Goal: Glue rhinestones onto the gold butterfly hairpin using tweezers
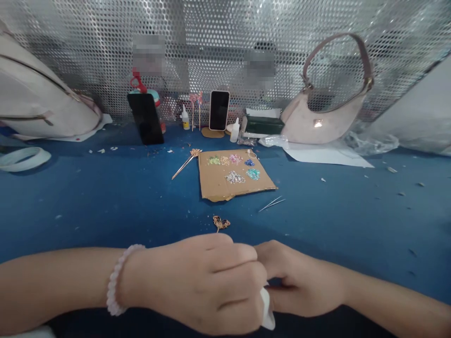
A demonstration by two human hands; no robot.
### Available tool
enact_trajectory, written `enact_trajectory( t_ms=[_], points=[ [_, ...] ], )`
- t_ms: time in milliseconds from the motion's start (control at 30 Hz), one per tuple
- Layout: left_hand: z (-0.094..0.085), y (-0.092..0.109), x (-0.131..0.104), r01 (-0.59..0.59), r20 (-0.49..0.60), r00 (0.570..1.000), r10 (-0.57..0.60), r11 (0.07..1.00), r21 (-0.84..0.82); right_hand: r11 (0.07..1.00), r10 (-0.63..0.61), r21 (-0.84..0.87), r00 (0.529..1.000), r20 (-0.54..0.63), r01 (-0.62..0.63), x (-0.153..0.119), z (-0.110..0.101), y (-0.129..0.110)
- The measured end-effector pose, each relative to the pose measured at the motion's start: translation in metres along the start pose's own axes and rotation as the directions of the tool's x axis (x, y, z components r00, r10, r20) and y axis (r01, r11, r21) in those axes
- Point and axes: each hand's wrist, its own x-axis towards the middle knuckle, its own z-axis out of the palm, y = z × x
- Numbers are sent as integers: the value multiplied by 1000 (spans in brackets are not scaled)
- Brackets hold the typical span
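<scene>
Near the front edge of the view, my left hand (200, 286), with a pale bead bracelet (118, 281) at the wrist, is closed. A crumpled white tissue (268, 310) pokes out from under its fingers. My right hand (303, 281) meets it from the right, its fingers curled in; their tips are hidden behind my left hand, so what they hold cannot be made out. Just above my left hand shows the gold, flower-like top of a hairpin (221, 222), its stem running down out of sight; whether it is held or lies on the table I cannot tell.
A cardboard sheet (214, 183) carries several piles of coloured flakes. Tweezers (272, 203) lie to its right, another hairpin (185, 165) to its left. Behind stand two phones (219, 110), glue bottles (185, 118), a green box (264, 125) and a pink handbag (317, 122).
</scene>
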Motion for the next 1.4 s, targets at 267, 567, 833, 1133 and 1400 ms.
enact_trajectory(
  t_ms=[267,567,833,1133,1400],
  points=[
    [1,1,6,39,92,995,-41,999,25,993,115,29,981,-159,-112,-3,2,8],
    [21,13,-13,-49,192,976,99,968,-247,995,-67,79,997,47,64,2,-4,14],
    [26,15,-16,-42,254,959,125,951,-307,879,136,-443,983,-121,-176,-20,-60,21],
    [33,9,-22,-106,34,991,130,912,-397,781,331,-480,916,-226,-400,-39,-94,45],
    [23,8,-16,433,329,899,-289,697,-571,928,301,-61,836,-458,-368,-33,-90,29]
  ],
)
